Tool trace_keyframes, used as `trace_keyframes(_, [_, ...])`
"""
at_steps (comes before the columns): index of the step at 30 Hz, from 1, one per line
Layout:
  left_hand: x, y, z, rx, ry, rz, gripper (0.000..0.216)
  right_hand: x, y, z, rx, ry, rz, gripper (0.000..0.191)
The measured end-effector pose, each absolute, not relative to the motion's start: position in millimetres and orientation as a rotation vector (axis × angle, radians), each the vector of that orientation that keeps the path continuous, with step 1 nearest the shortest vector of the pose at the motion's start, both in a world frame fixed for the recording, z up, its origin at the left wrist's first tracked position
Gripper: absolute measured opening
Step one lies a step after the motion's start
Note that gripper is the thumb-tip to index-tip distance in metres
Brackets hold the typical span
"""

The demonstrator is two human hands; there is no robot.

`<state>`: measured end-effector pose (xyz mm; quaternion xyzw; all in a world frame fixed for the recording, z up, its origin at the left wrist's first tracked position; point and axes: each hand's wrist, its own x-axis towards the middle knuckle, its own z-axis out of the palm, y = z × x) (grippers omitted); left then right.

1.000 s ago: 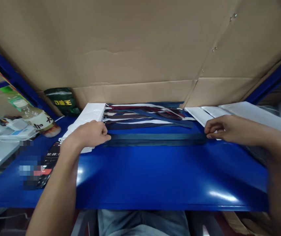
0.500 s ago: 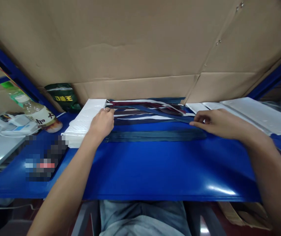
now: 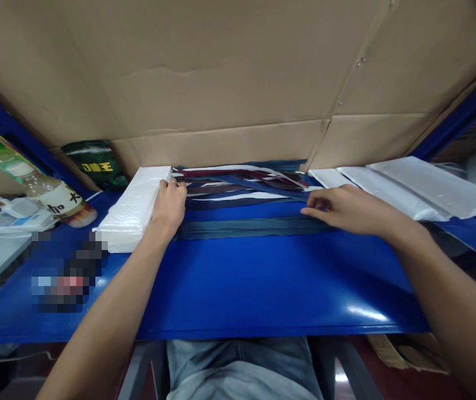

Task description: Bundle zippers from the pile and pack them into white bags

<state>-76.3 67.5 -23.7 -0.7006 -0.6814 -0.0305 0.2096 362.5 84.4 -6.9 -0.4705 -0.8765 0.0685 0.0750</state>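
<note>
A pile of long, thin zippers (image 3: pixel 238 195) in navy, maroon and white lies lengthwise on the blue table by the cardboard wall. My right hand (image 3: pixel 338 206) pinches the right end of a blue zipper (image 3: pixel 254 184) that slants across the pile. At the left end of the pile, my left hand (image 3: pixel 170 205) has its fingers closed around the strip ends; its fingertips are partly hidden. Nearer to me, a flat dark teal zipper band (image 3: pixel 246 228) lies straight, its right end under my right hand. Beside my left hand rests a white plastic-wrapped stack (image 3: pixel 132 203).
Flat white plastic packets (image 3: pixel 405 189) lie on the right. To the left are a drink bottle (image 3: pixel 60 197), a dark green pouch (image 3: pixel 98 165), white chargers (image 3: pixel 16 211) and a blurred dark object (image 3: pixel 69 275). The cardboard wall (image 3: pixel 221 72) closes off the back.
The view has shifted slightly. My right hand has moved a little left toward the pile with the blue zipper's end. My left hand remains at the left end.
</note>
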Motion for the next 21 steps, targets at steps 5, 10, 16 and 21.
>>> trace_keyframes(5, [-68,52,-10,-1.888,-1.889,-0.177,0.034,364,84,-6,-1.405,-2.64,0.238,0.032])
trace_keyframes(10, [-52,29,10,-1.929,-2.01,-0.211,0.037,361,81,-3,-1.396,-2.586,0.231,0.033])
trace_keyframes(16, [1,-2,21,-2.312,-1.781,-0.354,0.047,323,58,-4,-1.197,-2.461,0.31,0.031])
trace_keyframes(21, [31,-16,6,-2.756,-1.582,-0.528,0.052,291,35,-11,-0.867,-2.41,0.601,0.031])
